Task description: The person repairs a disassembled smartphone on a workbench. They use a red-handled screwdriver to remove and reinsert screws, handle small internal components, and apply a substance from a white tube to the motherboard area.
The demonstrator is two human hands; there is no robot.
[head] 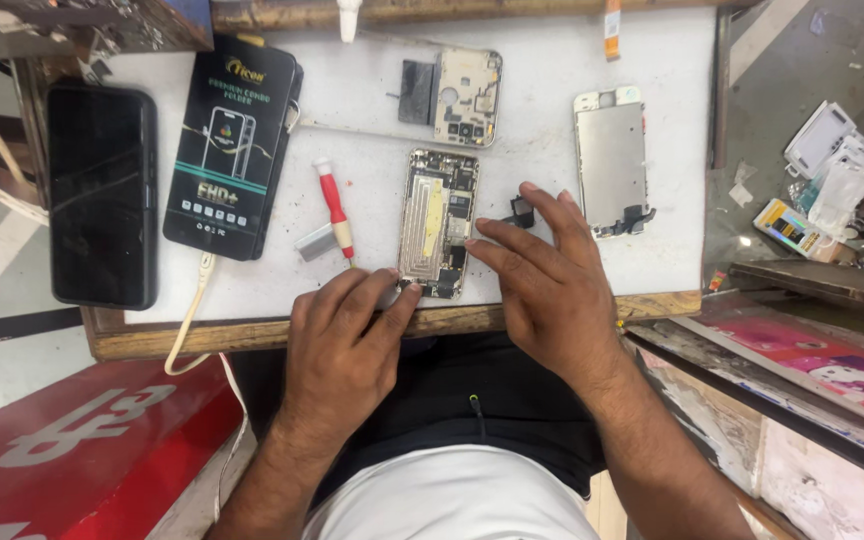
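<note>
Opened phone body (pixel 439 222): back shell with its circuit board and metal shield exposed, lying flat near the front edge of the white work mat (pixel 552 60), long side running 12 to 6 o'clock.

My left hand (pixel 345 345): at 7 o'clock from the phone body, palm down over the wooden table edge (pixel 132 335). Fingers loosely together and stretched forward; the fingertips (pixel 407 293) touch the body's lower corner. Nothing pinched.

My right hand (pixel 549 290): at 4 o'clock from the phone body, palm down, fingers spread. One fingertip (pixel 472 246) rests against the body's right side. A small black part (pixel 522 211) lies just past the upper fingers; whether they touch it I cannot tell.

Red-handled screwdriver (pixel 335 210): at 9 o'clock from the phone body, near it, tip pointing toward me, lying over a small grey metal piece (pixel 314 242).

Second opened frame (pixel 466 97): at 12 o'clock, with a dark flat piece (pixel 416 92) touching its left side.

Screen assembly, metal back up (pixel 611 160): at 2 o'clock, well apart.

Black retail box (pixel 229 145): at 9 o'clock, beyond the screwdriver.

Dark phone (pixel 102 195): farther out at 9 o'clock, off the mat.

Cream cable (pixel 192 315): runs from under the box over the table edge.
</note>
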